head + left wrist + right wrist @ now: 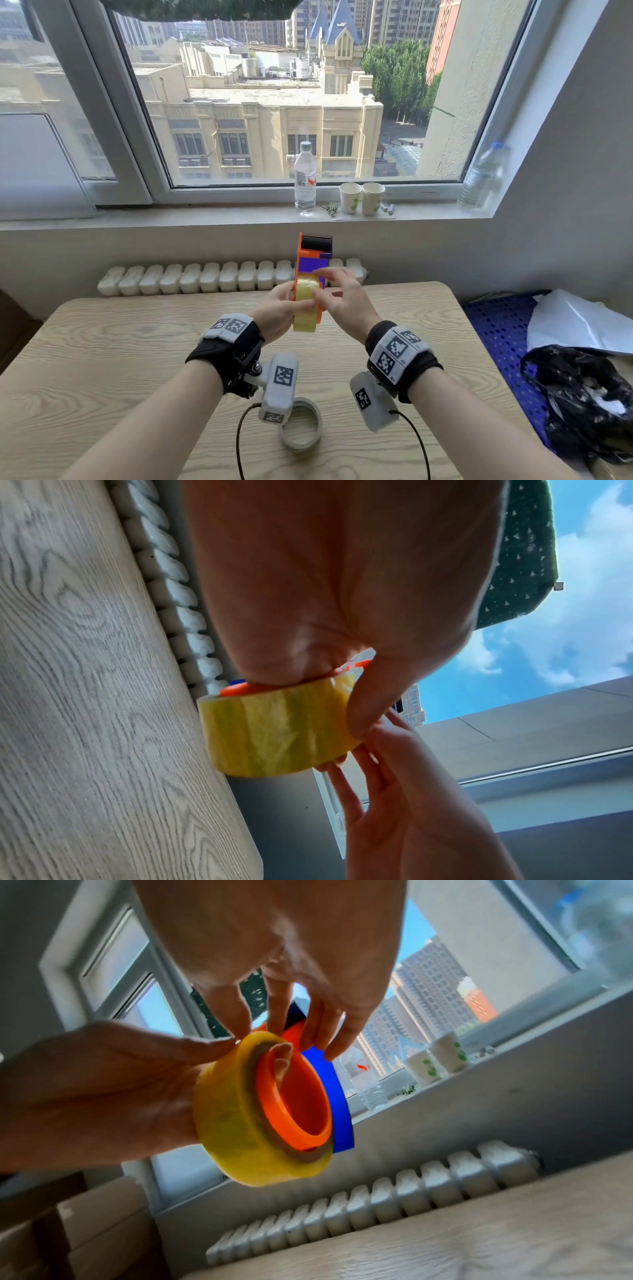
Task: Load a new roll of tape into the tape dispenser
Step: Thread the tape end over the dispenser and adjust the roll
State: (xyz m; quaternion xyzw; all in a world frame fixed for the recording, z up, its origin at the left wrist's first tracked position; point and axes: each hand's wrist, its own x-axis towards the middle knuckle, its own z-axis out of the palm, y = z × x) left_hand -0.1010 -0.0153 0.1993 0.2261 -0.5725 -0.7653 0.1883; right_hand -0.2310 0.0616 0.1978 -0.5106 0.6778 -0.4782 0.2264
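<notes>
A yellow tape roll (304,303) (274,731) (229,1123) sits on the orange hub (294,1112) of an orange and blue tape dispenser (313,265), held upright above the table. My left hand (279,310) (103,1091) grips roll and dispenser from the left, with the thumb on the roll's rim and fingertips showing inside the hub. My right hand (337,291) (394,791) (291,947) hovers at the right side. Its straight fingers touch the roll's upper edge and the blue side plate (337,1110), holding nothing.
A grey empty tape ring (300,443) lies on the wooden table (120,359) near me, under the wrist cameras. A white radiator (205,277) runs behind the table. A bottle (305,178) and two paper cups (361,197) stand on the sill. A black bag (582,394) lies at right.
</notes>
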